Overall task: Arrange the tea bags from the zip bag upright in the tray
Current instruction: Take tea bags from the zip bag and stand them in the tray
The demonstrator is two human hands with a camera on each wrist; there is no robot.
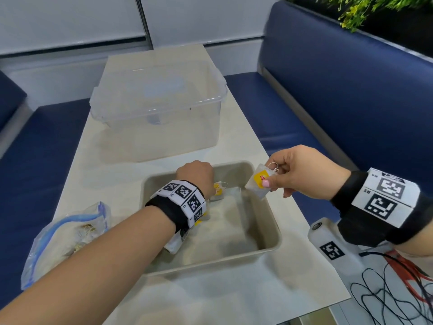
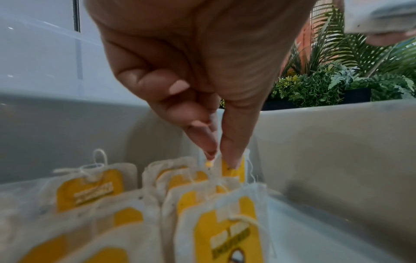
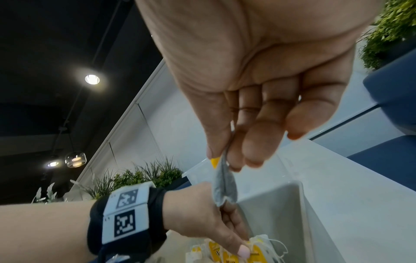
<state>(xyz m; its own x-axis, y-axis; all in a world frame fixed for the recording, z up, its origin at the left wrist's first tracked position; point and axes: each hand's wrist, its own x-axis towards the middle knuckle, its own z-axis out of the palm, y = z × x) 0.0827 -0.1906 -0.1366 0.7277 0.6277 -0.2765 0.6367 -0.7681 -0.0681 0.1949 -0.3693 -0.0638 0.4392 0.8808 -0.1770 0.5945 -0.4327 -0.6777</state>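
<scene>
A beige tray (image 1: pixel 269 231) sits on the table in front of me. Inside it, several tea bags (image 2: pixel 202 204) with yellow tags stand upright in rows at the far left end. My left hand (image 1: pixel 199 177) reaches into the tray, and its thumb and forefinger pinch the top of the rearmost tea bag (image 2: pixel 233 169). My right hand (image 1: pixel 293 174) hovers above the tray's right rim and pinches another tea bag (image 1: pixel 259 181) by its upper edge; this bag hangs free (image 3: pixel 225 185). The zip bag (image 1: pixel 65 233) lies open at the left with more tea bags inside.
A clear lidded plastic box (image 1: pixel 159 106) stands behind the tray. Blue bench seats (image 1: pixel 339 90) flank the table. A white device with a marker (image 1: pixel 332 247) and loose cables (image 1: pixel 393 289) lie at the table's near right corner.
</scene>
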